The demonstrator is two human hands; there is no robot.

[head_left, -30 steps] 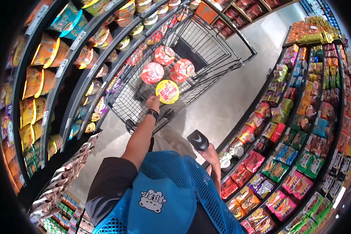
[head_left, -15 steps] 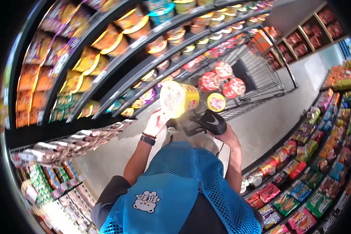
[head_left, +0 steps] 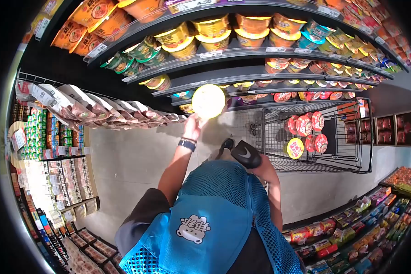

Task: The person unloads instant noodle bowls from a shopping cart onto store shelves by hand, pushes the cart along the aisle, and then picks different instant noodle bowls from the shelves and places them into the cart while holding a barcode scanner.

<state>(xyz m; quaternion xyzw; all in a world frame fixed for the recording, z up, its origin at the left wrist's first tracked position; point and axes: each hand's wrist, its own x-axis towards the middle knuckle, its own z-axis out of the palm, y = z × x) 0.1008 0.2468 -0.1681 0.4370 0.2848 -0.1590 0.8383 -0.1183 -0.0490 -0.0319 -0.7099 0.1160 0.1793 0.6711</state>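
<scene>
My left hand (head_left: 192, 127) is closed around a noodle tub (head_left: 208, 101), held out in front of the lower shelves. Its round lid faces up and is washed out by glare. A dark band sits on my left wrist. My right hand (head_left: 263, 170) is bent in near my waist. A black piece with a white swoosh (head_left: 246, 155) covers its fingers, so their grip is hidden. Right of it stands a wire shopping cart (head_left: 278, 163). Several red noodle tubs (head_left: 304, 124) and a yellow-lidded tub (head_left: 295, 148) lie in the cart.
Ahead, curved shelves (head_left: 223, 53) carry rows of noodle tubs. Hanging packets (head_left: 105, 109) line a wire rack at the left. Snack shelves (head_left: 360, 228) run along the lower right. Wooden compartments (head_left: 388, 130) with red packs stand beyond the cart. Grey floor (head_left: 137, 155) lies between.
The view has turned, and the cart now appears farther right and more level. The noodle tub in my left hand has tilted so only its lid shows. My right hand stays near my waist.
</scene>
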